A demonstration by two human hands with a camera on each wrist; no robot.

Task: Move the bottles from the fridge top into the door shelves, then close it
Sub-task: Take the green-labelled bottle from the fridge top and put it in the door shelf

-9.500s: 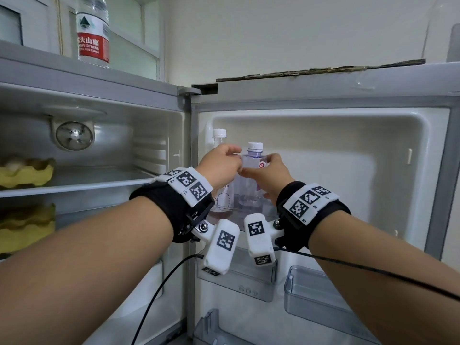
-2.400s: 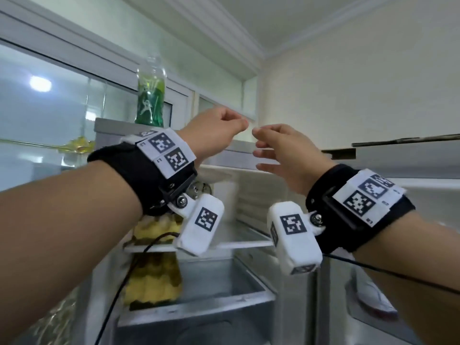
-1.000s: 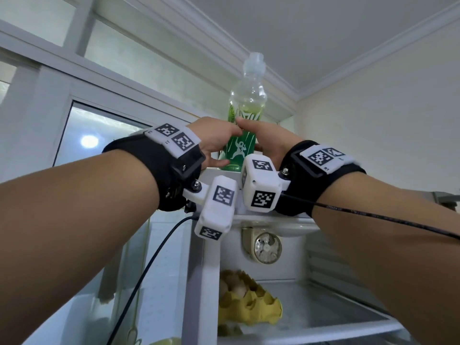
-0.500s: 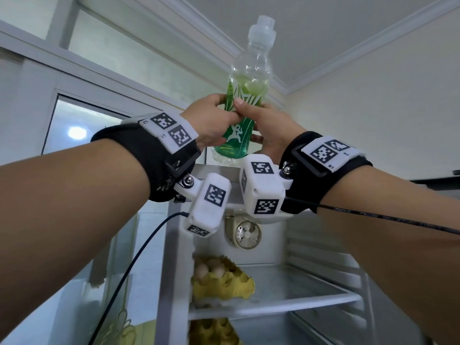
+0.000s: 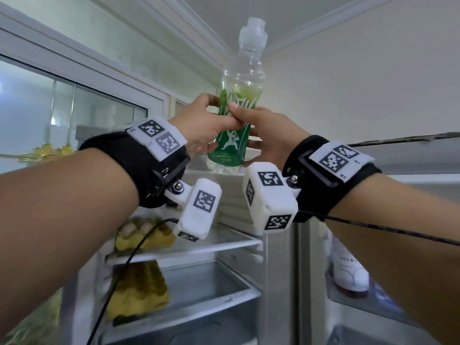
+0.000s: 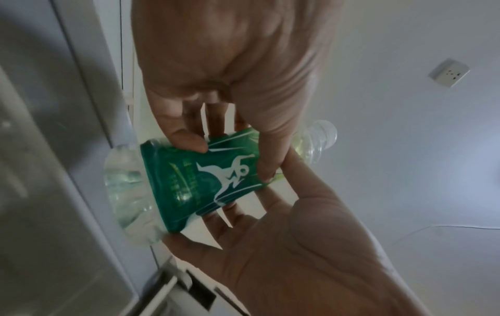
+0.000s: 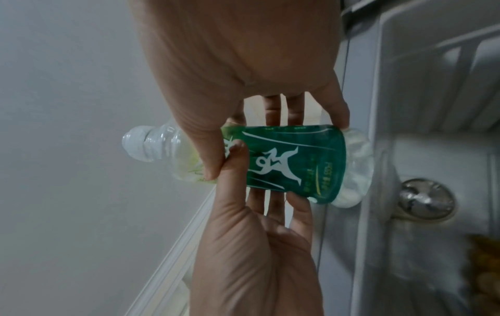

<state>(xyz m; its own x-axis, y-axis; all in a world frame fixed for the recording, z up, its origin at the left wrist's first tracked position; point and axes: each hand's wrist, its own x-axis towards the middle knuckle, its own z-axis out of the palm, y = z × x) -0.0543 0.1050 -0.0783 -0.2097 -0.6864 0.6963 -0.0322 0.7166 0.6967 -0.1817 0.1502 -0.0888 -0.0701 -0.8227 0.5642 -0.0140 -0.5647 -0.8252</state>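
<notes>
While both hands curl round its green label, the left hand (image 5: 206, 125) and right hand (image 5: 270, 131) hold the bottle (image 5: 236, 115) upright, just above the fridge top (image 5: 199, 168); yellow egg cartons (image 5: 144, 235) sit on shelves below.

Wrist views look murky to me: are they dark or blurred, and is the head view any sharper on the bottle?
Head view: bright and even, the green-labelled bottle crisp, the lower shelves and egg trays smeared, straight edges bowed. Left wrist view: dim, bluish, the label readable but the fridge wall soft. Right wrist view: equally dim, the left hand and right hand sharp enough, the background blurred.
</notes>
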